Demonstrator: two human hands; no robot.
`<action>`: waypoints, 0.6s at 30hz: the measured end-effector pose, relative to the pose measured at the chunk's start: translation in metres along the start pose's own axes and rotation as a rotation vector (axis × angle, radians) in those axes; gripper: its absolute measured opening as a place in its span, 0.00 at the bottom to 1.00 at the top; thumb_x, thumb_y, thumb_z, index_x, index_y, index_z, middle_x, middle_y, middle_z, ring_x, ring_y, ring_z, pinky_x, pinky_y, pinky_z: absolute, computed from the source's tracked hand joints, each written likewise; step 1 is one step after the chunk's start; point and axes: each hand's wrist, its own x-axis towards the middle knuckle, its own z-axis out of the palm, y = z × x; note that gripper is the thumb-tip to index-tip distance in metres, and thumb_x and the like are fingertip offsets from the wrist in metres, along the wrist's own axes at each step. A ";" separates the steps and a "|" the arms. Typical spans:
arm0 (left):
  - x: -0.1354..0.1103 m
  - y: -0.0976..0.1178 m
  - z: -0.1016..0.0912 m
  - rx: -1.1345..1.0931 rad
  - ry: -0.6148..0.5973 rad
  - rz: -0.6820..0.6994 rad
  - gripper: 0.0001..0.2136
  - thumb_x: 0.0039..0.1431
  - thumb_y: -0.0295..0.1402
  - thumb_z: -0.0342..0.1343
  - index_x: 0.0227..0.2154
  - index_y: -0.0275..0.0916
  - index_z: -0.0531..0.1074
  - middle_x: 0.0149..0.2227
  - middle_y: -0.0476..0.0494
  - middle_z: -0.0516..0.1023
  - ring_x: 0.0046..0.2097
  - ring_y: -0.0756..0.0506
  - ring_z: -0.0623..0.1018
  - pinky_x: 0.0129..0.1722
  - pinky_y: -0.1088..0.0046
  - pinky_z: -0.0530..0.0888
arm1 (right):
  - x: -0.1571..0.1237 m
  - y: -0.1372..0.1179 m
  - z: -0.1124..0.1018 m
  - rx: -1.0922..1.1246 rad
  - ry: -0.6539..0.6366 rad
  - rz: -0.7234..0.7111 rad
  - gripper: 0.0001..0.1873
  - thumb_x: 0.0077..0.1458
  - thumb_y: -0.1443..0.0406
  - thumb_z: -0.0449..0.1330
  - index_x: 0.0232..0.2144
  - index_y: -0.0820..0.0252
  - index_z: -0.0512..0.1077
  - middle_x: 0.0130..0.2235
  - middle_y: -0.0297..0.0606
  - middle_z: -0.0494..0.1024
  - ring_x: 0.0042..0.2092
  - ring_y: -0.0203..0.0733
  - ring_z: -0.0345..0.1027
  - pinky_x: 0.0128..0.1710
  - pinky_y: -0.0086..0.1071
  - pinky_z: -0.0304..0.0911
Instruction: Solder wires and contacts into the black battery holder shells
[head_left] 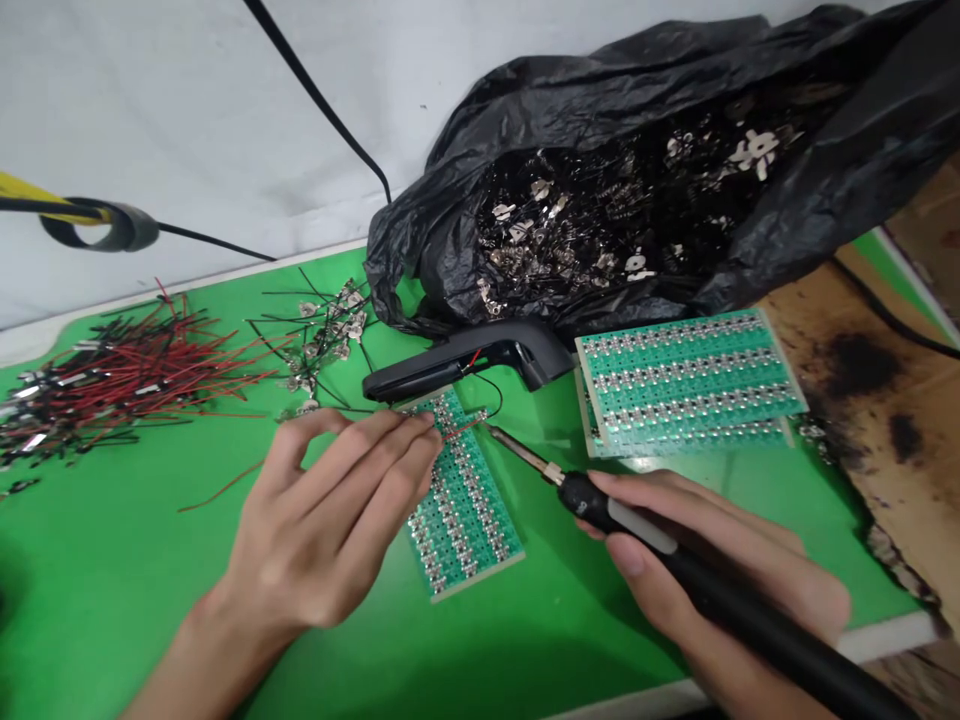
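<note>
My right hand (720, 580) grips a black soldering iron (600, 505), its metal tip pointing left at a small loose piece at the circuit board's edge. Over the green circuit board panel (480, 520) lies my left hand (337, 510), fingers pressed together, with a red wire (461, 431) coming out from under the fingertips. That wire's end meets the small piece near the iron's tip. A thin black wire curves from there up to a black curved plastic housing (465, 360) just behind the board. My left fingertips and part of the panel are hidden.
Red and black wires (172, 370) lie piled at the left, beside metal contacts with black leads (337, 330). A black plastic bag (465, 190) holds many metal parts at the back. Stacked circuit panels (690, 380) sit at right, near scorched cardboard (862, 400).
</note>
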 end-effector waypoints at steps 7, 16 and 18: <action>0.000 -0.003 0.000 0.018 -0.017 0.029 0.08 0.76 0.23 0.59 0.52 0.30 0.79 0.51 0.36 0.90 0.52 0.38 0.88 0.50 0.53 0.77 | -0.004 0.004 -0.003 0.032 -0.017 0.073 0.14 0.67 0.65 0.69 0.52 0.42 0.83 0.41 0.28 0.89 0.38 0.35 0.86 0.37 0.21 0.80; 0.000 -0.003 -0.002 0.013 -0.010 0.041 0.08 0.73 0.21 0.61 0.51 0.28 0.80 0.49 0.35 0.90 0.51 0.38 0.89 0.49 0.54 0.77 | -0.005 0.003 0.001 0.079 -0.001 0.093 0.14 0.66 0.67 0.69 0.51 0.43 0.84 0.40 0.30 0.89 0.37 0.37 0.85 0.36 0.23 0.80; -0.001 -0.003 -0.001 0.013 -0.009 0.044 0.08 0.73 0.21 0.61 0.51 0.28 0.80 0.50 0.35 0.90 0.52 0.37 0.88 0.49 0.53 0.77 | -0.006 0.004 0.002 0.087 -0.008 0.102 0.15 0.66 0.67 0.70 0.51 0.42 0.84 0.41 0.29 0.89 0.37 0.36 0.85 0.38 0.23 0.80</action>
